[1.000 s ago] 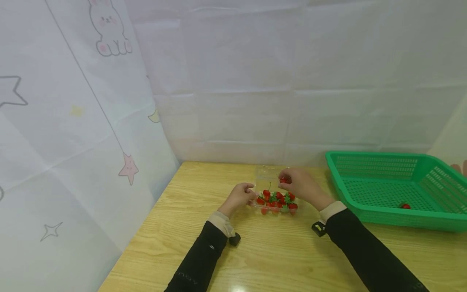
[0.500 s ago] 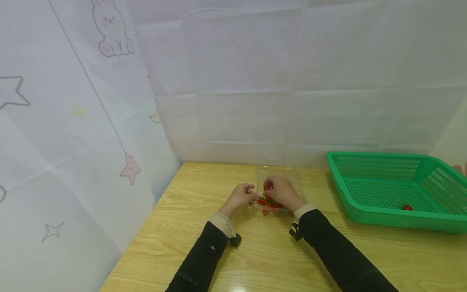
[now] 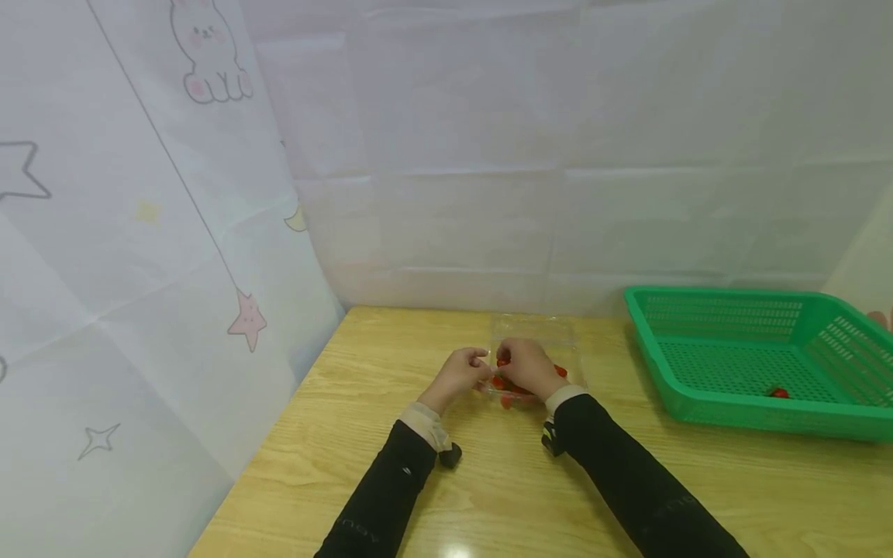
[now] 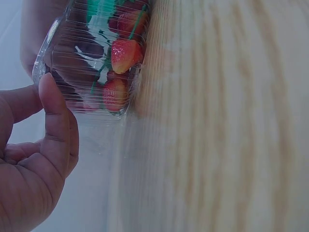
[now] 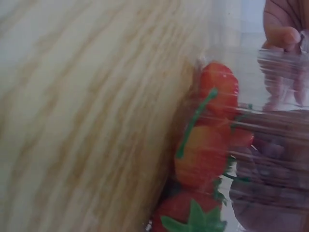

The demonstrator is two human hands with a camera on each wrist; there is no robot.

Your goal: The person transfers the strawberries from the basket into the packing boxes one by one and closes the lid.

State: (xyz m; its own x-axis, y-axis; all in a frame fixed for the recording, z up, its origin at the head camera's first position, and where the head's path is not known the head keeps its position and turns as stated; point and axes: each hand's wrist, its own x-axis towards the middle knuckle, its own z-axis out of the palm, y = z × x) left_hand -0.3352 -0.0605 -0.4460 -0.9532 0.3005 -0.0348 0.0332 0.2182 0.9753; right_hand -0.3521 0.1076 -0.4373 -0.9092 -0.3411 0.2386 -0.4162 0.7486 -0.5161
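Note:
A clear plastic fruit box (image 3: 577,364) with its lid raised at the back stands on the table. Strawberries (image 4: 126,55) and green stems show through its wall. My left hand (image 3: 458,377) pinches the rim at the box's left end. Over the left part of the box is my right hand (image 3: 529,366), its fingers pointing down inside. Between its fingertips is a small red fruit (image 3: 501,362), apparently a cherry, mostly covered by the fingers. In the right wrist view, a strawberry (image 5: 219,89) and other red fruit lie along the wall.
A green plastic basket (image 3: 698,403) stands on the right of the wooden table (image 3: 391,349). One red fruit (image 3: 778,393) lies in it. White printed cloth (image 3: 446,217) hangs close behind and at the left.
My right hand has moved left and down, from above the box's right end into its left part, carrying the cherry. The left hand has stayed at the rim.

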